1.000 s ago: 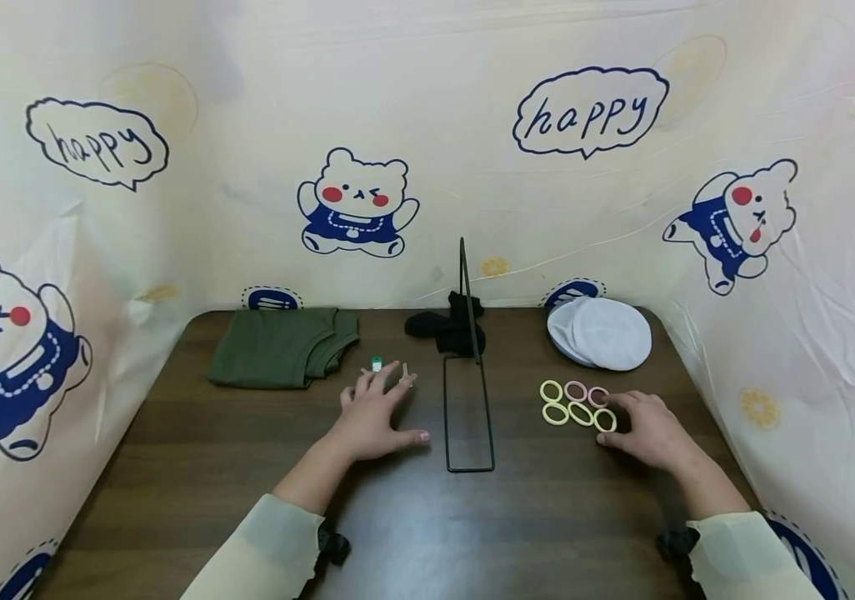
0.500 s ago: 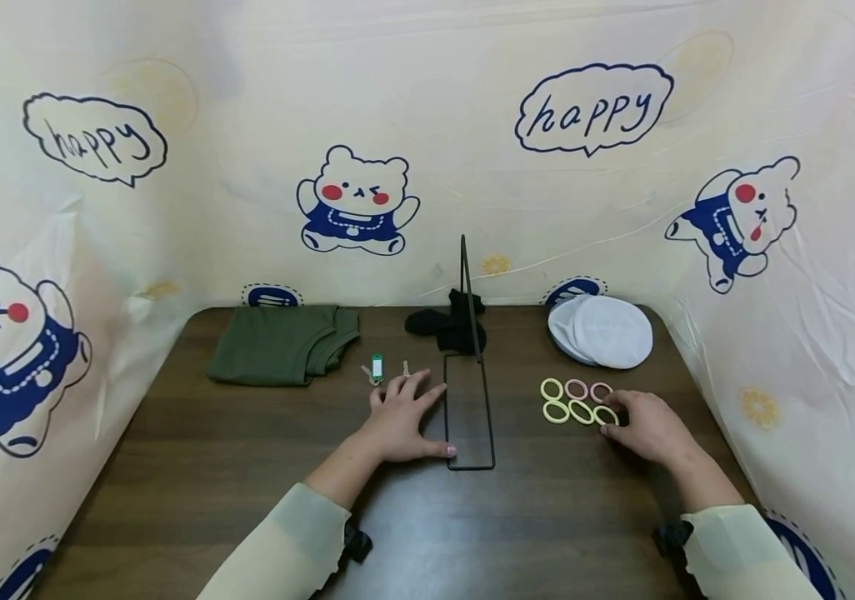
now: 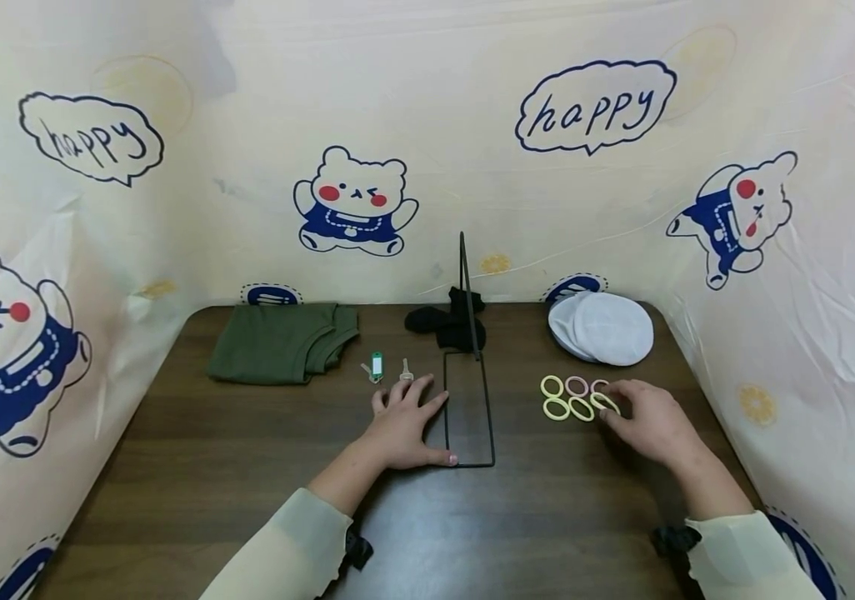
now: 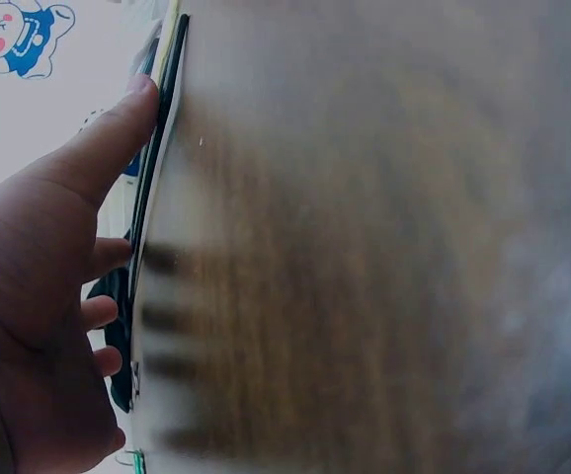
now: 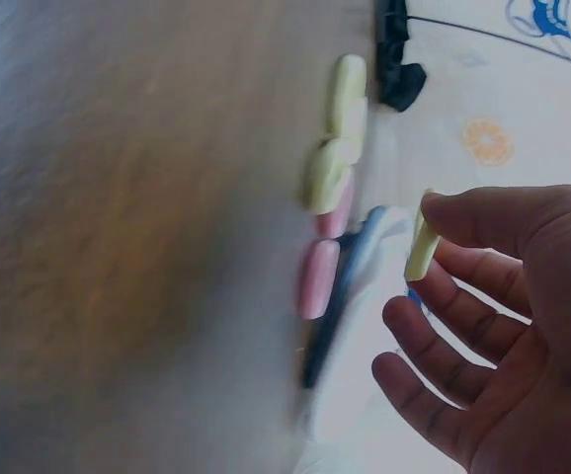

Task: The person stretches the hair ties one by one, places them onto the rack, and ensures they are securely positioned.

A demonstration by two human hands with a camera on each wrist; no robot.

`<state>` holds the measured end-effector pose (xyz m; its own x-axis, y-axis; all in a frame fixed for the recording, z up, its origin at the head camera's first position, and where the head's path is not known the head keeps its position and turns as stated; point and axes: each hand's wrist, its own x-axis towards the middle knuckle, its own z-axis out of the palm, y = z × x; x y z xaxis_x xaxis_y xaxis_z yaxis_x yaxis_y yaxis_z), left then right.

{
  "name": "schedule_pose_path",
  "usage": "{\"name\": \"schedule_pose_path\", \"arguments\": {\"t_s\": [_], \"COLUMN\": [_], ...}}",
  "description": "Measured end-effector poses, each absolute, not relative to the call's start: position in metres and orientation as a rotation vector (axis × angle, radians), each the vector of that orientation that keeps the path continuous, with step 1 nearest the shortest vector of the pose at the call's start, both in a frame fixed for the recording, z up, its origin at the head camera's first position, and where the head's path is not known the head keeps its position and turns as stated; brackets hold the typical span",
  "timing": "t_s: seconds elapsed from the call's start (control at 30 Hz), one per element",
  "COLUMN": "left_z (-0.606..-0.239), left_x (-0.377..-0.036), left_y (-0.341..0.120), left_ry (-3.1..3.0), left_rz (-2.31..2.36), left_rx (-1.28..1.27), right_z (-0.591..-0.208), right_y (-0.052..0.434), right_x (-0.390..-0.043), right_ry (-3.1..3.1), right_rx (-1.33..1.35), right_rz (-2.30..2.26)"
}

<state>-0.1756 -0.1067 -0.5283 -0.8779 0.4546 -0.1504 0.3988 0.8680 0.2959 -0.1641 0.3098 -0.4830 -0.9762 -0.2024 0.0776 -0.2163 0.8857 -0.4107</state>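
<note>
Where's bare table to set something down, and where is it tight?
Free: the near table between the sleeves, and the left front below the green cloth. Crowded: around the wire stand, with the left hand against it and keys beyond, and by the right hand at the hair rings.

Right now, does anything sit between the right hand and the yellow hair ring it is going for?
No. The right hand already pinches the yellow hair ring between thumb and forefinger, lifted off the table. The other rings lie to its left, and the left hand rests flat beside the black wire stand.
</note>
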Motion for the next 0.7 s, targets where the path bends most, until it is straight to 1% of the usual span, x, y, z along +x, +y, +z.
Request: {"name": "schedule_pose_path", "arguments": {"t_s": [0.7], "left_z": [-0.531], "left_x": [-0.172], "left_y": [-0.100], "left_ry": [2.804], "left_rz": [0.310], "left_rx": [0.602], "right_z": [-0.420], "right_y": [0.271], "right_x": [-0.160], "right_ry": [-2.632], "right_rx": [0.623], "right_rz": [0.704]}}
